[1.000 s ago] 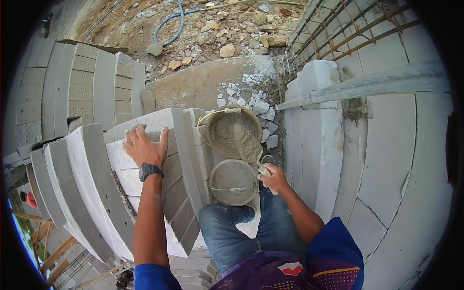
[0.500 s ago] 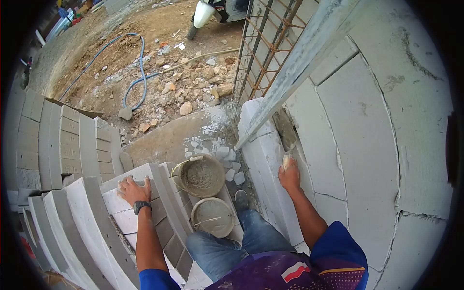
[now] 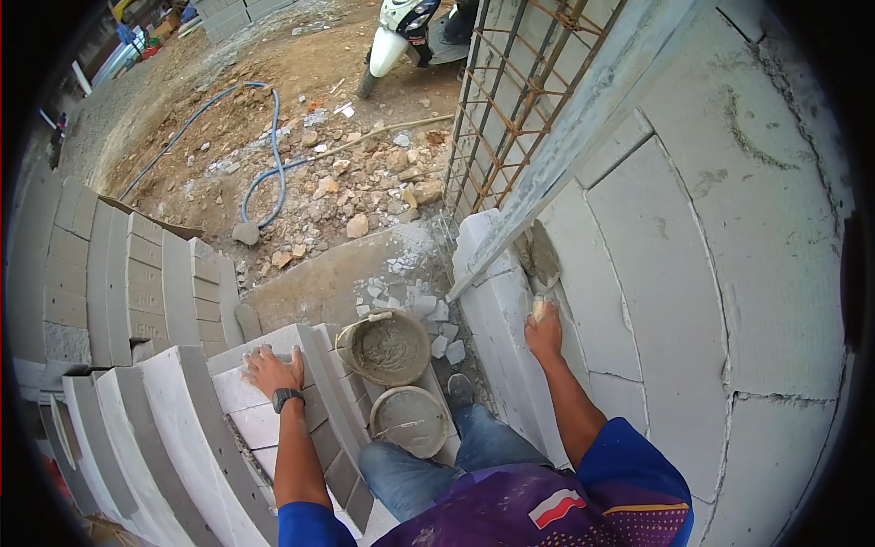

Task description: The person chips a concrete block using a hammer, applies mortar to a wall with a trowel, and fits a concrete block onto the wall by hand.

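Observation:
My left hand (image 3: 272, 369) lies with its fingers spread on top of a stack of pale concrete blocks (image 3: 251, 394). My right hand (image 3: 544, 335) is closed round the light handle of a trowel (image 3: 541, 251). The grey blade points away from me, above a low course of blocks (image 3: 492, 301) beside the tall block wall (image 3: 656, 237). Between my hands stand a bucket of grey mortar (image 3: 390, 348) and a second round bucket (image 3: 410, 421) with grey, smooth-looking contents.
A long metal straightedge (image 3: 583, 150) leans across the wall's end by a rusty rebar cage (image 3: 519, 100). Broken block pieces (image 3: 439, 330) litter the ground near my foot. Further off are a blue hose (image 3: 276, 155), rubble and a parked motorbike (image 3: 392, 46). More blocks (image 3: 150, 283) are stacked at left.
The whole view has shifted slightly, so the buckets and blocks appear a little lower. Both hands keep their places, the left on the blocks and the right on the trowel.

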